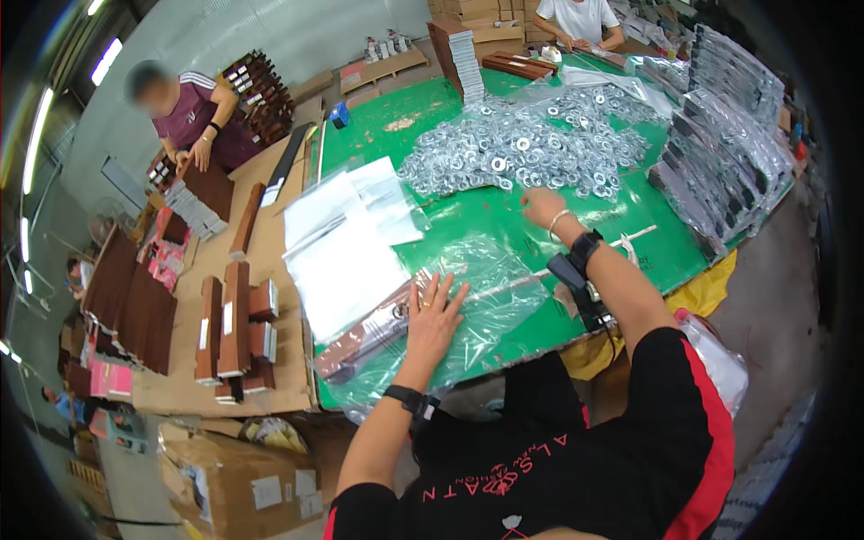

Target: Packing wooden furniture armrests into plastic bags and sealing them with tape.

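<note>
My left hand [434,315] lies flat with its fingers spread on a brown bar [353,351] inside a clear plastic bag [490,270]. The loose part of that bag spreads to the right over the green tabletop [531,328]. At the near edge of a large heap of small silver ring-shaped pieces [531,139], my right hand [544,207] has its fingers curled in. Whether anything is between those fingers, I cannot make out. White sheets [346,261] and clear bags lie left of the heap, just beyond the brown bar.
Brown bars [236,315] are stacked on cardboard at the left. Plastic-wrapped bundles [720,171] stand at the right edge. A tall stack [457,63] rises behind the heap. One person [193,121] handles brown pieces at the left; another [580,22] sits across the table.
</note>
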### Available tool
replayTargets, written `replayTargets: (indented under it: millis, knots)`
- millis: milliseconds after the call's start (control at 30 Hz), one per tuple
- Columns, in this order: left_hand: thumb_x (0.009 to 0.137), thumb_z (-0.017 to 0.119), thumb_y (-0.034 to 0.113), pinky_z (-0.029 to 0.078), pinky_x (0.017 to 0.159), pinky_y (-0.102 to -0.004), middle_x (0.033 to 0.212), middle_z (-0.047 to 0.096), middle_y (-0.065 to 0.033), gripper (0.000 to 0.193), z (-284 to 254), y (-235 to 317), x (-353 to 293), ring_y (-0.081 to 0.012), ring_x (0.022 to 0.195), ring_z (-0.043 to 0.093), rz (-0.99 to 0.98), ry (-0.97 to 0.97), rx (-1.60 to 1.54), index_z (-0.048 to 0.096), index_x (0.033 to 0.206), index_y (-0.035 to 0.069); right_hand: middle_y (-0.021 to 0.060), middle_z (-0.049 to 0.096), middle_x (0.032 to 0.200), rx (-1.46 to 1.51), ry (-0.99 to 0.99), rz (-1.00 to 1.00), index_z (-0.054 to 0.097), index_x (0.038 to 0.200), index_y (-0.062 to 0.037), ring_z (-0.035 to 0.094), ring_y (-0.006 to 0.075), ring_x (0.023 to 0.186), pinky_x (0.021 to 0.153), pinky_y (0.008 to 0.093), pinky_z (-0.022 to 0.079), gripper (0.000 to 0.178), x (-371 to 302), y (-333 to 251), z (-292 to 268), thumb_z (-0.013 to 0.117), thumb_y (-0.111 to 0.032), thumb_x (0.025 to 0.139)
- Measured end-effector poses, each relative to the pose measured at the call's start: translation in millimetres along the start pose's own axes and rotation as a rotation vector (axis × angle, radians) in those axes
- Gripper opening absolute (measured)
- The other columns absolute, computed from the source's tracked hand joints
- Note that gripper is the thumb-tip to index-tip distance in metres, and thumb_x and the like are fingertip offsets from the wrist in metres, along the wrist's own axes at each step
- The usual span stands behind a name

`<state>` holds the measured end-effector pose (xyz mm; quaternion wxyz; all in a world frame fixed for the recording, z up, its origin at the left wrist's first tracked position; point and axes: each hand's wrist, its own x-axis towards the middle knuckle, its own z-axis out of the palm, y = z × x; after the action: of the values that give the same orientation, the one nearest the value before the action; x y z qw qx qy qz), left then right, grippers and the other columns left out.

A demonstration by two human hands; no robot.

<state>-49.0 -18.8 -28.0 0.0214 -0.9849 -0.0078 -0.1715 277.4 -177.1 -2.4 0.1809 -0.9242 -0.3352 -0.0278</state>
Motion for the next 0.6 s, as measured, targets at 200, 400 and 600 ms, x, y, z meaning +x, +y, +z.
replayTargets:
  millis: [200, 400, 600]
  knots:
    - [0.088, 0.068, 0.03, 0.018, 0.119, -0.057, 0.156, 0.036, -0.0061, 0.068, -8.0, 6.0, -1.5, -0.0267, 0.147, 0.03, -0.066, -0.073, 0.002, 0.041, 0.151, 0.028, 0.0164, 0.072, 0.101, -0.1, 0.064, 0.122, 0.074, 0.101, -0.009, 0.07, 0.0357, 0.096, 0.085, 0.0456, 0.056, 0.024, 74.2, -37.3, 43.2, 0.07, -0.02, 0.08]
    - [0.086, 0.071, 0.032, 0.013, 0.118, -0.0627, 0.16, 0.03, -0.0067, 0.083, -9.7, -1.5, 13.7, -0.0296, 0.149, 0.026, -0.103, -0.138, -0.216, 0.029, 0.156, 0.024, 0.0145, 0.071, 0.089, -0.218, 0.079, 0.044, 0.07, 0.1, -0.0017, 0.073, 0.0285, 0.08, 0.067, 0.0423, 0.058, 0.026, 102.5, 0.5, 52.0, 0.058, -0.024, 0.093]
    - [0.085, 0.066, 0.01, 0.039, 0.099, -0.0505, 0.153, 0.044, -0.0078, 0.083, -43.2, 9.3, 106.1, -0.0255, 0.126, 0.055, 0.118, -0.058, -0.324, 0.027, 0.157, 0.027, 0.006, 0.067, 0.076, 0.605, -0.158, -0.064, 0.066, 0.094, 0.0013, 0.069, 0.0156, 0.061, 0.049, 0.0299, 0.053, 0.025, 28.0, 1.9, -74.8, 0.058, -0.022, 0.093]
